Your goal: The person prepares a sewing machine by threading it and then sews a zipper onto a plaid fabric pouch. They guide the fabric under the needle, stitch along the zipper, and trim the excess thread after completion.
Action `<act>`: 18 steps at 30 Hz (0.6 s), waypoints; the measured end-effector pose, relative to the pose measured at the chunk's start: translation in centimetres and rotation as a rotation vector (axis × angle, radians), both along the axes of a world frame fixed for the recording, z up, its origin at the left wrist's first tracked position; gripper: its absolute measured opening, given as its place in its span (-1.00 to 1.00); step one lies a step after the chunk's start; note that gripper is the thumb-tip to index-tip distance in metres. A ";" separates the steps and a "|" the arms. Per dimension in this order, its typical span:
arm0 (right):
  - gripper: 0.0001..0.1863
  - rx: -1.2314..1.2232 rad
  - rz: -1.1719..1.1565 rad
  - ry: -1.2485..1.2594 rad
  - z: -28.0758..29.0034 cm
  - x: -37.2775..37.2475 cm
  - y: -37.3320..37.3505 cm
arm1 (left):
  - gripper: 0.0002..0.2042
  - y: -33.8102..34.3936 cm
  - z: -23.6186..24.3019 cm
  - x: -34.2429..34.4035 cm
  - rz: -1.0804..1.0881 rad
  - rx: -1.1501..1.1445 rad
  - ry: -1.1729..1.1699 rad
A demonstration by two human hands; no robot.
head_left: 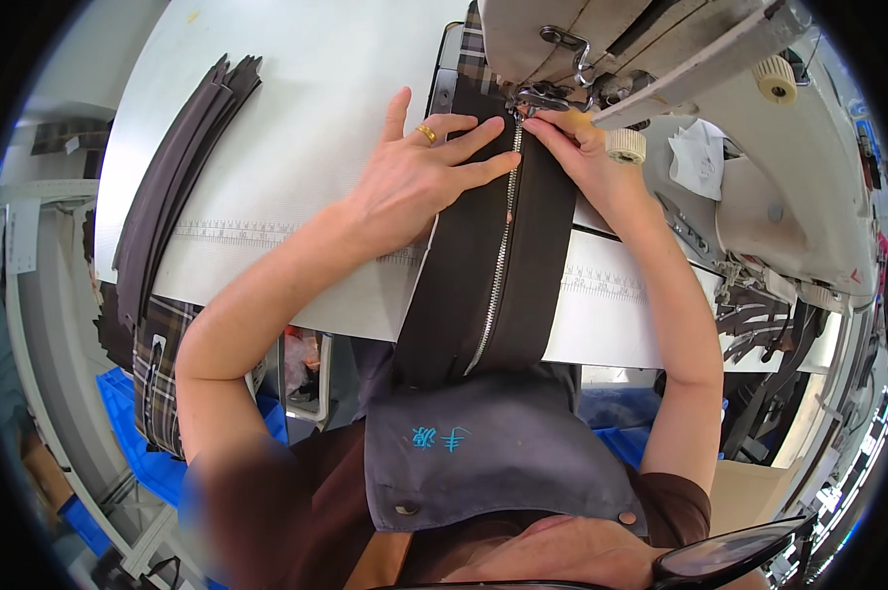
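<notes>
A long dark brown fabric strip [454,265] runs from under the sewing machine's presser foot [542,95] down over the table edge toward my apron. Along its middle lies a silver metal zipper [498,275]. My left hand [429,162], with a gold ring, rests on the strip just left of the zipper, fingers spread and fingertips reaching its teeth. Close to the presser foot, my right hand [587,147] pinches the zipper's upper end with thumb and fingers. Part of the right fingers is hidden behind the machine head [651,49].
A stack of dark fabric strips [183,182] lies on the table's left. Plaid fabric [159,364] hangs at the left edge above a blue bin [134,433]. A printed ruler [237,233] crosses the white table. More dark strips [759,324] sit at the right.
</notes>
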State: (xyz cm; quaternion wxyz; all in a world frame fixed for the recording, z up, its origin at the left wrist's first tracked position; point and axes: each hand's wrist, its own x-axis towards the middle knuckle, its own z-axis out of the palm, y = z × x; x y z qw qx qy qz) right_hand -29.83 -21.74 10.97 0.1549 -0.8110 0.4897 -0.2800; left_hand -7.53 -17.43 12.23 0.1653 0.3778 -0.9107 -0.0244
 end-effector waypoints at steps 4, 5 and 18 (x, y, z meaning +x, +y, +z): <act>-0.80 -0.165 0.026 -0.004 -0.9 -0.2 -0.5 | -0.37 -0.2 0.0 0.1 0.016 0.017 0.002; -0.79 -0.118 0.000 -0.045 -1.2 -0.4 -0.7 | -0.35 -0.4 0.0 0.0 0.022 0.027 0.024; -0.69 -0.172 -0.008 -0.152 -1.9 -0.8 -1.7 | -0.31 -0.7 0.2 -0.3 0.027 0.027 0.047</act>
